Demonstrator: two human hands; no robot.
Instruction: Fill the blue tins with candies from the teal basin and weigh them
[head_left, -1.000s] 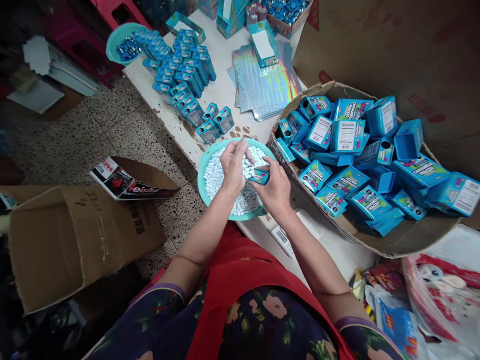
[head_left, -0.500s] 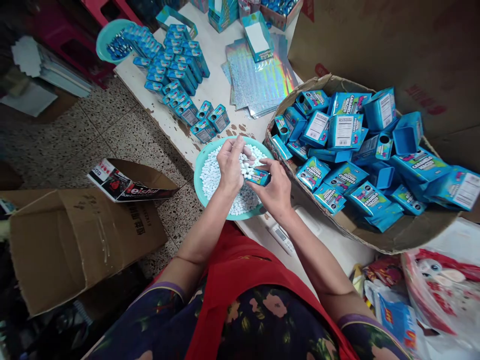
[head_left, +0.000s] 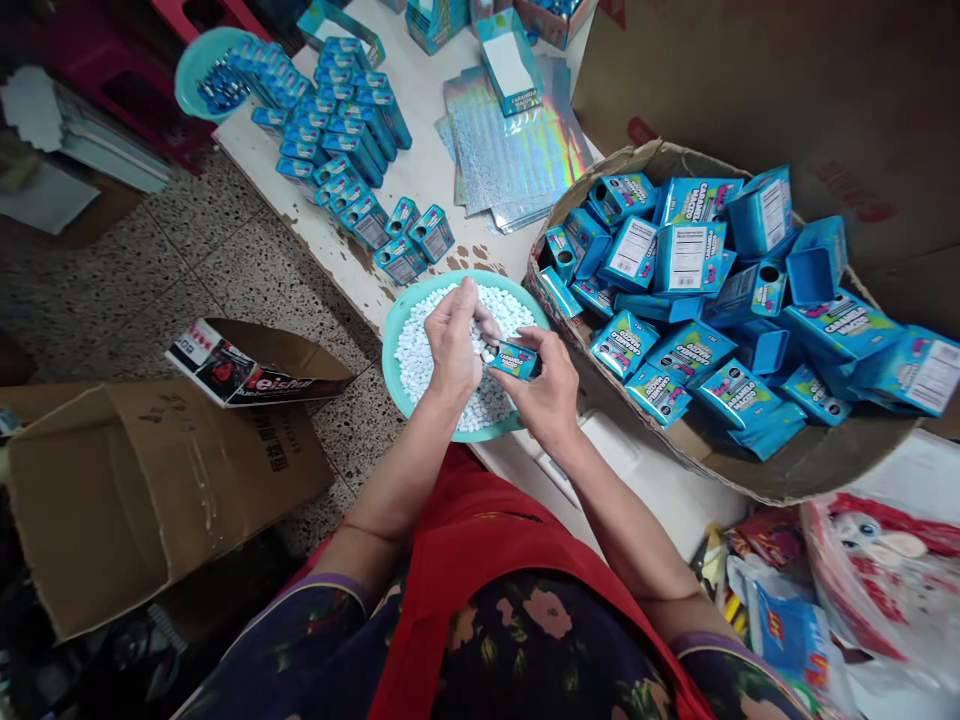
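A turquoise basin (head_left: 392, 375) full of small white candies (head_left: 417, 352) sits at the near edge of the table. Above it, my left hand (head_left: 454, 340) is cupped round some of the white candies, its fingers curled toward the right. My right hand (head_left: 550, 385) grips a small blue candy box (head_left: 514, 359) between thumb and fingers, with its printed side facing up. The box's left end lies close against the candies in my left palm. Whether candies are passing into the box is hidden by my fingers.
A large carton (head_left: 694, 480) of blue boxes stands to the right. Rows of small blue boxes (head_left: 360, 130) stand on the table (head_left: 300, 215) beyond the basin, beside holographic sheets (head_left: 517, 150). A white scale (head_left: 611, 445) lies near my right forearm. An open cardboard box (head_left: 90, 500) is at the left.
My right hand has turned the blue box so more of its printed side shows. Fewer candies are visible between my hands. The camera view has shifted slightly.
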